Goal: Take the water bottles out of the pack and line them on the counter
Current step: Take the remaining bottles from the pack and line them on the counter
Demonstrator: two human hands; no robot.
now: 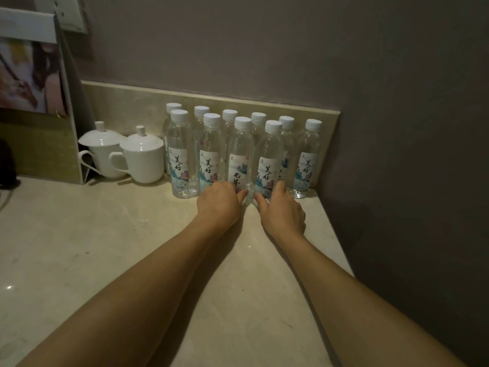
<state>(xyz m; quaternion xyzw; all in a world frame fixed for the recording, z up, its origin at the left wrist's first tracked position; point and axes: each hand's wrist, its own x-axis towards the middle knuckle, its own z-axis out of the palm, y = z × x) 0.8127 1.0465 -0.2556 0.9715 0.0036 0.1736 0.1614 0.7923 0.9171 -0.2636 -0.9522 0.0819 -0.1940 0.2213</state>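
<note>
Dim, warm light where I stand; my arms throw soft shadows on the bench (105, 234). Wide-angle bending at edges, corners murky and grainy.

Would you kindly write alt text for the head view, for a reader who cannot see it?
Two hands, left and right, reach to the bases of bottles standing in two rows against the backsplash on a counter. Two lidded white cups stand left of them.
</note>
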